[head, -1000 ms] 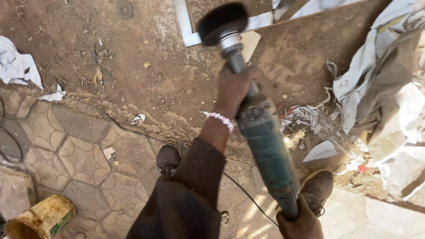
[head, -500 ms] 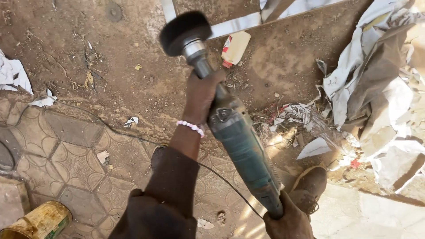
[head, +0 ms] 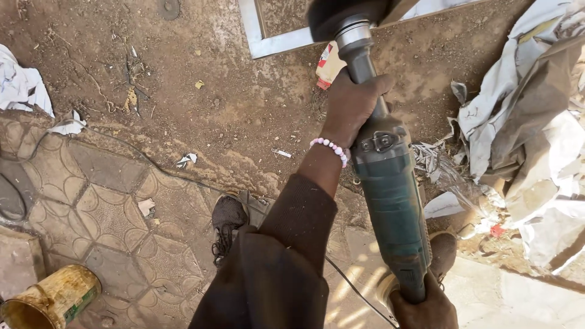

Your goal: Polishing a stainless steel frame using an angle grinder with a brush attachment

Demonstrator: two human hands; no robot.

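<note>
- Far left: crumpled white cloth (head: 18,85) on bare dirt; a strip of patterned paving stones (head: 91,201) below it.
- Bottom left corner: yellow tin can (head: 52,301), lying tilted on the paving, open mouth toward the corner.
- Thin black cable (head: 152,164) runs across dirt and paving toward the person's feet.
- Left shoe (head: 228,222), dark, on the edge of the paving, partly hidden by the dark sleeve (head: 286,256).
- Top centre: pale metal frame (head: 274,44) lying flat on the dirt; small red-and-white carton (head: 329,64) just below it.
- Left hand (head: 352,103), beaded bracelet (head: 329,148) at the wrist: fingers wrapped fully closed around the neck of the angle grinder, just behind its head.
- Angle grinder (head: 390,195), green body, held above the ground, pointing away from the person; black guard and head (head: 344,15) over the frame's edge, partly cut off by the top of the view.
- Right hand (head: 423,307), bottom edge: closed tight around the grinder's rear handle.
- Right shoe (head: 442,253) just beside the grinder's tail.
- Far right: heap of crumpled white and brown sheeting (head: 524,128).
</note>
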